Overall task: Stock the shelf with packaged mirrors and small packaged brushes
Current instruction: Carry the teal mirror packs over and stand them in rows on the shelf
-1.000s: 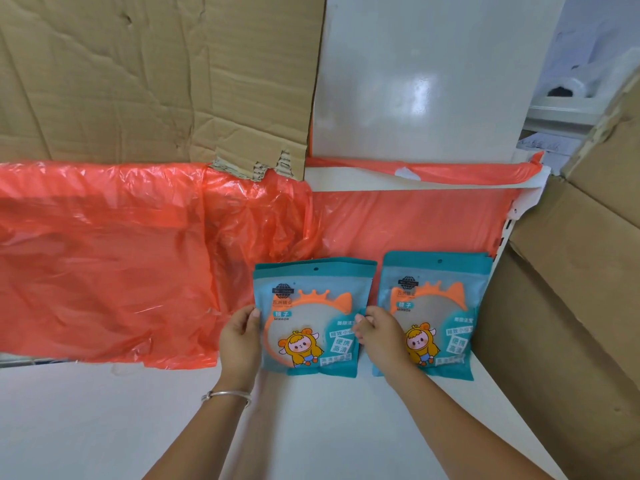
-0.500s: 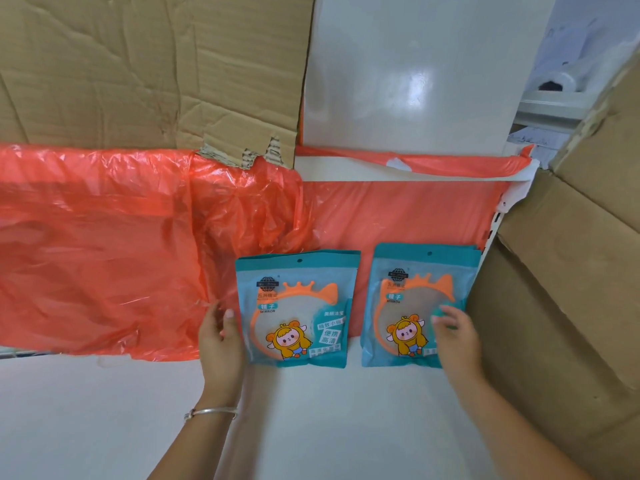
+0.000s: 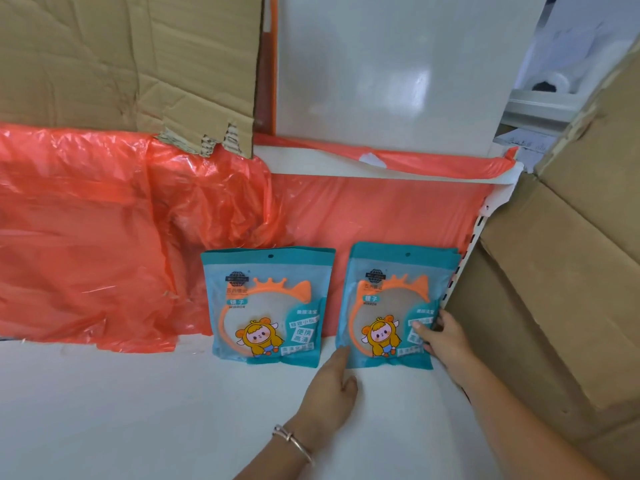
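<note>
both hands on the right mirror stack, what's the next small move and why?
Probably square the right mirror stack and release. The left hand touches its lower left corner, the right hand its right edge, and back packs' edges peek out at the top right. The left mirror stack stands untouched.

Your left hand (image 3: 330,386) reaches forward, fingers straight and together, a bracelet (image 3: 293,441) on its wrist. Your right hand (image 3: 445,341) reaches in from the right, fingers spread and loosely curled.

You see two glossy teal plastic mirror packets (image 3: 268,306) against crinkled translucent orange plastic sheeting (image 3: 86,230), creased matt brown cardboard (image 3: 104,64) above it.
</note>
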A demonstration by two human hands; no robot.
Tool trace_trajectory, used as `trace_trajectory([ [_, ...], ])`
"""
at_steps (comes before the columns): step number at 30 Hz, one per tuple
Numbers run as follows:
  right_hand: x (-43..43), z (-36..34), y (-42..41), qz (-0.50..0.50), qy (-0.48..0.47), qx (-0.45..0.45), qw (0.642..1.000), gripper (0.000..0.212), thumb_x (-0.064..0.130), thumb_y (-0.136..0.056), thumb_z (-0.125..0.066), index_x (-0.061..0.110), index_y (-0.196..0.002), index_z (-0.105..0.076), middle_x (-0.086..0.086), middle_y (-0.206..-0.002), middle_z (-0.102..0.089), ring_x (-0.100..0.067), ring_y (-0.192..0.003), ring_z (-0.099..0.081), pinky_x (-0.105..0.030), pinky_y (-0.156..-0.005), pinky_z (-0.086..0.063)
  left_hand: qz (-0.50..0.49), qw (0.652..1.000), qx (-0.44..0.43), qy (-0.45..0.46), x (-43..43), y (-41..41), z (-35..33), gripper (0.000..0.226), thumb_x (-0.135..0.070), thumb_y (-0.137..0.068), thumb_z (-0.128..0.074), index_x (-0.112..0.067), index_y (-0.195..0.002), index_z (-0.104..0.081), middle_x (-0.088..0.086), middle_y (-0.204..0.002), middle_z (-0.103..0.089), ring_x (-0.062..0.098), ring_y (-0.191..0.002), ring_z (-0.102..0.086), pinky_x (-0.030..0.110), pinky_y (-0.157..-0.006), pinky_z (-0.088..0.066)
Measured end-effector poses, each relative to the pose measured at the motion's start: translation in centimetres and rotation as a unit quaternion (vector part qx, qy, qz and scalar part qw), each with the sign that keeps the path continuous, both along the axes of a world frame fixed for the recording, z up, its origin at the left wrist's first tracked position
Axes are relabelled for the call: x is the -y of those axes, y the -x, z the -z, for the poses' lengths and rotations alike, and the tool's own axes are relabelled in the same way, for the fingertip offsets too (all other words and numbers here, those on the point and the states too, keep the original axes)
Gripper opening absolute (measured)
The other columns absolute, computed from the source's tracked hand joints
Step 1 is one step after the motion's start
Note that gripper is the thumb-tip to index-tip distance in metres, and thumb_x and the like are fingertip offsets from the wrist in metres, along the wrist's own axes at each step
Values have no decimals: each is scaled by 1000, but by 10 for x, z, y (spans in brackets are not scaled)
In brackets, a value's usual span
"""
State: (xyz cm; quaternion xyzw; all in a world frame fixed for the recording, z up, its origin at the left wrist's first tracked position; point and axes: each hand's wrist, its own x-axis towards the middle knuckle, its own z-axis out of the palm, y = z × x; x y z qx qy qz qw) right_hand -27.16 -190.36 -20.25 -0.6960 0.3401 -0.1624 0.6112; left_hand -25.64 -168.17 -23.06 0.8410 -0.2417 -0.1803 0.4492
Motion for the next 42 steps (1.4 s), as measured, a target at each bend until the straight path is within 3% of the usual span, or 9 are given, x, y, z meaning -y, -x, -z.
trace_trajectory([
  [2, 2, 1, 0, 8, 8, 7, 1000, 42, 4, -86, -64, 7, -126, -50, -1, -110, -56, -25, -95, -62, -34, -73, -54, 2, 999, 29, -20, 3, -4, 8, 59, -11, -95, -40, -23, -149, -19, -5, -156, -21, 10, -142, -26, 10, -109, -15],
  [9, -3, 9, -10, 27, 19, 70, 997, 33, -2, -85, -63, 7, -113, -48, 6, -90, -55, -11, -76, -59, -27, -65, -52, -26, 987, 134, -83, 20, -12, 26, 64, -25, -93, -38, -23, -151, -12, -3, -158, -16, 14, -145, -18, 30, -116, -23],
  [15, 1, 19, -15, 15, 12, 61, 998, 31, 2, -85, -64, 12, -108, -45, 1, -97, -55, -15, -82, -60, -30, -69, -53, -62, 988, 109, -94, 33, -16, 23, 63, -42, -99, -32, -21, -152, -5, 1, -160, -7, 17, -147, -6, 31, -119, -10],
  [19, 6, 17, -14, -1, 12, 56, 998, 31, 5, -87, -64, 12, -111, -46, 5, -94, -55, -16, -84, -61, -31, -71, -54, -53, 991, 92, -84, 36, -11, 22, 65, -44, -98, -34, -22, -152, -4, 2, -160, -2, 19, -147, -1, 34, -120, -9],
  [25, 3, 17, -12, 3, 45, 48, 998, 39, 19, -86, -67, 13, -118, -45, -2, -108, -56, -23, -96, -62, -41, -82, -55, -36, 995, 49, -80, 33, 0, 14, 67, -42, -99, -35, -22, -152, 1, 4, -160, 5, 19, -148, 2, 31, -119, -6],
  [28, 2, 12, -9, 6, 41, 62, 997, 32, 22, -89, -63, 16, -118, -48, 2, -101, -58, -20, -92, -62, -37, -78, -55, -44, 998, 16, -30, 32, 3, 10, 67, -37, -98, -39, -23, -152, -2, 2, -160, 0, 17, -147, -3, 29, -118, -9],
  [32, 3, 4, -11, 16, 49, 75, 996, 26, 25, -91, -59, 14, -113, -51, -4, -102, -62, -14, -83, -63, -30, -67, -53, -120, 984, -61, 117, 33, -5, -2, 63, -24, -96, -49, -27, -148, -14, -7, -152, -28, 13, -140, -30, 29, -113, -27],
  [37, 4, -1, -16, 34, 161, 34, 986, 35, 37, -90, -58, 14, -116, -53, -9, -114, -60, -23, -94, -65, -40, -75, -58, -97, 989, -94, 68, 42, -5, -15, 65, -23, -96, -49, -23, -149, -13, -3, -147, -40, 19, -131, -44, 29, -106, -37],
  [42, 3, -4, -15, 32, 256, -8, 966, 55, 35, -93, -54, 12, -140, -41, -14, -134, -42, -29, -112, -56, -34, -84, -52, -100, 990, -96, 37, 46, 0, -9, 72, -20, -96, -46, -19, -151, 0, -1, -152, -33, 19, -134, -40, 28, -108, -34],
])
